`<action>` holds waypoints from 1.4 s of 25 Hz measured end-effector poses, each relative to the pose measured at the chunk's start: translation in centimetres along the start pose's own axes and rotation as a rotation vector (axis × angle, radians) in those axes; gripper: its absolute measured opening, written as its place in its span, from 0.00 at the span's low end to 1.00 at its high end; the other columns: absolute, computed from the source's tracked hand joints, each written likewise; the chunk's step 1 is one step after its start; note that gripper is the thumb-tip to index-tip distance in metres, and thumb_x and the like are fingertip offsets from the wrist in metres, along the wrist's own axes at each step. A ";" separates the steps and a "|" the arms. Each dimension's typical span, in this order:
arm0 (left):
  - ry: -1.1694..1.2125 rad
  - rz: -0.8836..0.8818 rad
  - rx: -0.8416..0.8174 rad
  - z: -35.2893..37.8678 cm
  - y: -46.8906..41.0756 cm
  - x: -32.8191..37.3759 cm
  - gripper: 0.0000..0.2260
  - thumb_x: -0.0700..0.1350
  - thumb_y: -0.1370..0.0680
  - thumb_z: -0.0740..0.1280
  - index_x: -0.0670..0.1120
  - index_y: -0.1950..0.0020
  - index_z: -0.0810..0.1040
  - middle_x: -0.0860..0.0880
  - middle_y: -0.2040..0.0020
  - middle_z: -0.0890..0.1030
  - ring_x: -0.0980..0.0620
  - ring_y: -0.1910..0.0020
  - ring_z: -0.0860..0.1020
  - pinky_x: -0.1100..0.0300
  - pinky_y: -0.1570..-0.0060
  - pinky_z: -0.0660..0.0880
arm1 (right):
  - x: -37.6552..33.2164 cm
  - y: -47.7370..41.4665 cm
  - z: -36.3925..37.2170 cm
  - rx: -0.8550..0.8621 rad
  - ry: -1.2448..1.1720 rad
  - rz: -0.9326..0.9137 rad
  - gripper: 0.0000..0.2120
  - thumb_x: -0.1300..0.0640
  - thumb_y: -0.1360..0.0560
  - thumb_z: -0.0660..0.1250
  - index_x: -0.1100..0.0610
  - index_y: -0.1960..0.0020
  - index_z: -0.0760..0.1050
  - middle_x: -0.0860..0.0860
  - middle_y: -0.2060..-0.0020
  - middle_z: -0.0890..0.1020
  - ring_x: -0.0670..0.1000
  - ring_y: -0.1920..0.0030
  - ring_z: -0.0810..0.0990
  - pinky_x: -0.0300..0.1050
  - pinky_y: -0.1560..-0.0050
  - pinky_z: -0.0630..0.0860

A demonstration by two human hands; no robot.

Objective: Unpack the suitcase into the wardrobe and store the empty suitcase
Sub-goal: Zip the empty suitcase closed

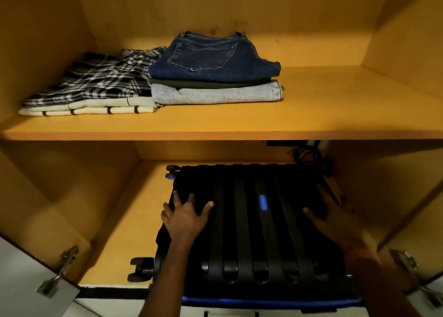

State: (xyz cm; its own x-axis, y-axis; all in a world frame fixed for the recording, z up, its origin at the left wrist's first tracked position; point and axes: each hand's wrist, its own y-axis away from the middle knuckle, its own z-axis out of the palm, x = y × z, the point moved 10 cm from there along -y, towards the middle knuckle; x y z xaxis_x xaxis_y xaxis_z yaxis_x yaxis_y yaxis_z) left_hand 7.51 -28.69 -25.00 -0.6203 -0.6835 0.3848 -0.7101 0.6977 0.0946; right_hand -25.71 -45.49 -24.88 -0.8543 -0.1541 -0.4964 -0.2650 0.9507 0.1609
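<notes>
A black ribbed suitcase [251,232] with a blue badge lies flat on the wardrobe's lower shelf [115,240], its wheels pointing left and its near end sticking out past the shelf front. My left hand [185,217] rests flat on the lid near the left edge, fingers spread. My right hand [335,220] lies on the right side of the lid, fingers apart, in shadow. On the upper shelf [311,115] sit folded clothes: a plaid shirt [96,79] over a striped cream top, and blue jeans [211,57] over a dark garment and a grey one.
The wardrobe doors stand open on both sides, with metal hinges at the lower left [60,268] and lower right [412,273]. Dark cables [306,152] hang at the back right of the lower compartment. Bare shelf shows to the suitcase's left.
</notes>
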 end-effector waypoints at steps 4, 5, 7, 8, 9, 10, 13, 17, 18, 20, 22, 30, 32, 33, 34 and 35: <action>-0.220 0.219 -0.026 3.6 5.5 4.3 0.34 0.74 0.28 0.42 0.64 0.25 0.50 0.49 0.21 0.40 0.39 0.24 0.36 0.37 0.30 0.36 | -4.2 4.2 4.9 0.083 0.386 -0.080 0.30 0.24 0.30 0.42 0.25 0.31 0.37 0.46 0.22 0.43 0.64 0.25 0.39 0.75 0.33 0.45; -0.224 0.222 -0.012 3.8 5.5 4.7 0.33 0.74 0.28 0.42 0.65 0.25 0.49 0.49 0.21 0.40 0.38 0.25 0.35 0.36 0.30 0.35 | -4.3 4.0 4.9 0.069 0.366 -0.061 0.30 0.24 0.30 0.42 0.25 0.31 0.38 0.46 0.22 0.43 0.64 0.25 0.38 0.75 0.33 0.44; -0.219 0.209 -0.021 3.8 4.0 5.2 0.32 0.74 0.28 0.42 0.65 0.25 0.49 0.48 0.21 0.40 0.37 0.25 0.35 0.35 0.30 0.36 | -4.3 3.0 5.3 0.082 0.345 -0.057 0.30 0.24 0.30 0.45 0.25 0.31 0.41 0.45 0.22 0.45 0.64 0.25 0.37 0.77 0.33 0.42; -0.217 0.197 -0.026 3.7 3.0 5.3 0.32 0.74 0.28 0.42 0.65 0.25 0.48 0.48 0.21 0.40 0.36 0.25 0.35 0.34 0.31 0.36 | -4.5 1.8 5.2 0.081 0.343 -0.057 0.30 0.24 0.31 0.45 0.25 0.31 0.42 0.45 0.22 0.46 0.64 0.25 0.37 0.77 0.33 0.42; -0.221 0.186 -0.035 3.7 2.1 5.6 0.33 0.74 0.27 0.41 0.65 0.25 0.48 0.47 0.21 0.40 0.36 0.25 0.35 0.33 0.31 0.37 | -4.8 0.6 5.0 0.080 0.328 -0.055 0.30 0.24 0.31 0.46 0.25 0.31 0.43 0.45 0.22 0.46 0.63 0.25 0.38 0.77 0.34 0.42; -0.231 0.183 -0.045 3.9 1.2 5.9 0.33 0.74 0.27 0.41 0.64 0.24 0.48 0.47 0.21 0.40 0.35 0.25 0.35 0.33 0.31 0.37 | -5.1 -0.7 5.0 0.075 0.313 -0.055 0.30 0.23 0.31 0.46 0.25 0.31 0.44 0.45 0.22 0.47 0.63 0.24 0.38 0.77 0.34 0.41; -0.243 0.193 -0.066 4.1 -1.9 6.8 0.33 0.74 0.28 0.41 0.64 0.25 0.48 0.47 0.21 0.40 0.35 0.25 0.35 0.33 0.31 0.37 | -5.8 -3.2 5.3 0.092 0.302 -0.033 0.31 0.23 0.31 0.46 0.26 0.30 0.46 0.45 0.22 0.47 0.63 0.24 0.39 0.77 0.34 0.41; -0.235 0.195 -0.121 3.9 -6.2 7.9 0.33 0.75 0.28 0.42 0.65 0.25 0.48 0.49 0.21 0.40 0.37 0.25 0.35 0.35 0.30 0.36 | -6.9 -6.7 5.1 0.086 0.294 -0.024 0.31 0.24 0.31 0.46 0.27 0.29 0.47 0.46 0.22 0.46 0.64 0.25 0.38 0.78 0.35 0.40; -0.234 0.190 -0.124 4.1 -6.9 8.2 0.34 0.75 0.29 0.42 0.65 0.25 0.48 0.49 0.21 0.40 0.37 0.25 0.35 0.35 0.30 0.36 | -7.1 -7.4 5.1 0.085 0.293 -0.022 0.31 0.24 0.31 0.46 0.27 0.29 0.47 0.46 0.22 0.46 0.65 0.25 0.38 0.78 0.35 0.40; -0.233 0.181 -0.112 4.4 -8.0 8.9 0.34 0.75 0.28 0.42 0.65 0.25 0.48 0.49 0.21 0.40 0.37 0.25 0.35 0.35 0.30 0.36 | -7.2 -9.2 4.7 0.093 0.297 -0.039 0.31 0.24 0.30 0.46 0.27 0.29 0.47 0.46 0.22 0.46 0.65 0.25 0.38 0.78 0.35 0.39; -0.230 0.172 -0.100 4.5 -9.0 9.5 0.34 0.75 0.28 0.42 0.65 0.25 0.48 0.49 0.21 0.40 0.37 0.25 0.35 0.35 0.30 0.36 | -7.5 -10.9 4.4 0.085 0.295 -0.061 0.31 0.24 0.30 0.46 0.27 0.29 0.47 0.45 0.22 0.47 0.64 0.25 0.39 0.78 0.35 0.39; -0.240 0.144 -0.102 4.9 -13.2 11.0 0.34 0.75 0.29 0.42 0.65 0.25 0.50 0.48 0.21 0.48 0.38 0.24 0.39 0.36 0.29 0.37 | -9.0 -15.4 4.1 0.099 0.267 -0.134 0.30 0.25 0.29 0.47 0.27 0.29 0.44 0.47 0.22 0.48 0.66 0.25 0.41 0.79 0.37 0.38; -0.261 0.147 -0.087 5.1 -13.6 11.2 0.34 0.75 0.28 0.42 0.63 0.25 0.52 0.47 0.21 0.52 0.38 0.23 0.43 0.37 0.29 0.39 | -8.9 -15.9 4.4 0.077 0.292 -0.142 0.30 0.26 0.28 0.47 0.29 0.28 0.45 0.49 0.22 0.50 0.67 0.25 0.44 0.79 0.37 0.39; -0.261 0.138 -0.074 5.1 -13.7 11.1 0.35 0.75 0.28 0.42 0.62 0.25 0.55 0.47 0.22 0.55 0.38 0.23 0.46 0.37 0.29 0.40 | -9.0 -15.9 4.6 0.071 0.298 -0.144 0.31 0.26 0.28 0.47 0.30 0.28 0.48 0.50 0.22 0.51 0.68 0.25 0.45 0.80 0.36 0.41; -0.253 0.133 -0.064 5.0 -14.0 11.3 0.36 0.75 0.28 0.42 0.59 0.24 0.57 0.46 0.22 0.57 0.39 0.23 0.48 0.37 0.28 0.40 | -9.2 -16.2 4.7 0.075 0.293 -0.150 0.31 0.26 0.28 0.48 0.32 0.27 0.51 0.50 0.22 0.51 0.68 0.25 0.46 0.80 0.36 0.41; -0.248 0.126 -0.058 4.8 -14.2 11.3 0.38 0.75 0.28 0.42 0.56 0.24 0.58 0.46 0.23 0.59 0.40 0.23 0.50 0.37 0.28 0.40 | -9.4 -16.2 4.3 0.108 0.302 -0.154 0.31 0.26 0.28 0.49 0.34 0.27 0.53 0.50 0.23 0.53 0.67 0.25 0.47 0.79 0.36 0.42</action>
State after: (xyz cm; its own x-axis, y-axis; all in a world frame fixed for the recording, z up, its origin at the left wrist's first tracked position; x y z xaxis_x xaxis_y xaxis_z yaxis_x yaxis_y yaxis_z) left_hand 8.94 -47.33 -26.44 -0.7700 -0.6174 0.1610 -0.6065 0.7866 0.1157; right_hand -11.40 -58.29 -26.50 -0.9060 -0.3551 -0.2302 -0.3659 0.9306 0.0049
